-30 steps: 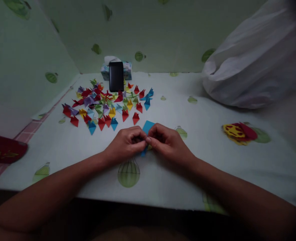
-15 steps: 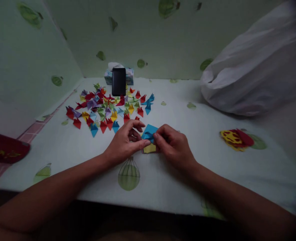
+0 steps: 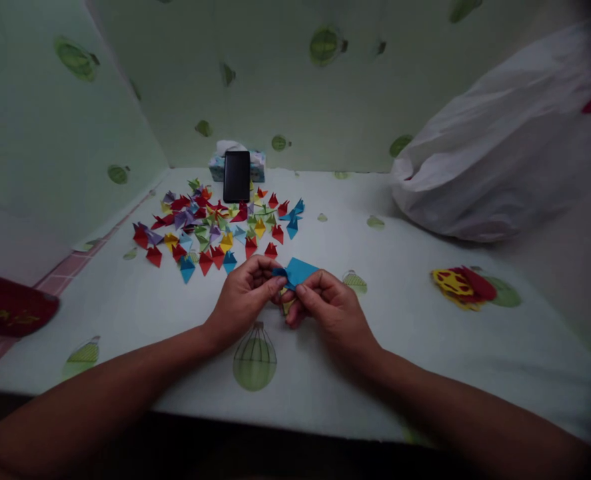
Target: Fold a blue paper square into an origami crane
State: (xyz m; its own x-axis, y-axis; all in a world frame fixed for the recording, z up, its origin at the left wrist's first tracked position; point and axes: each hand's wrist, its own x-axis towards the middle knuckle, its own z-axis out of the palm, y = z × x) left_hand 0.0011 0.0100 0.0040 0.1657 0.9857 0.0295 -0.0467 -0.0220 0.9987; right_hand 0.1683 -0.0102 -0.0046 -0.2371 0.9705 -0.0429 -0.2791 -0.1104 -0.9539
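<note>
A small folded piece of blue paper [image 3: 281, 273] is pinched between my two hands. My left hand [image 3: 248, 290] closes thumb and fingers on its left end. My right hand [image 3: 333, 303] grips the other end, its fingertips partly covering the paper. Just behind the hands a flat blue paper sheet [image 3: 303, 269] shows, one corner pointing away; whether it touches the right fingers I cannot tell. Some yellow paper [image 3: 286, 305] peeks out below, mostly hidden by the hands. Beyond my left hand, many folded paper cranes [image 3: 217, 257] in red, blue, yellow, green and purple lie in a spread pile.
A dark phone [image 3: 236, 177] leans against a tissue box [image 3: 259, 165] behind the cranes. On the right are a big white plastic bag [image 3: 475, 167] and red and yellow cut-out pieces [image 3: 455, 287]. A dark red object with yellow lettering [image 3: 15, 307] sits at the left edge.
The folded blue paper has shifted left, and my left fingers have closed on its end. My right hand has moved slightly left and down. The view has tilted up a little.
</note>
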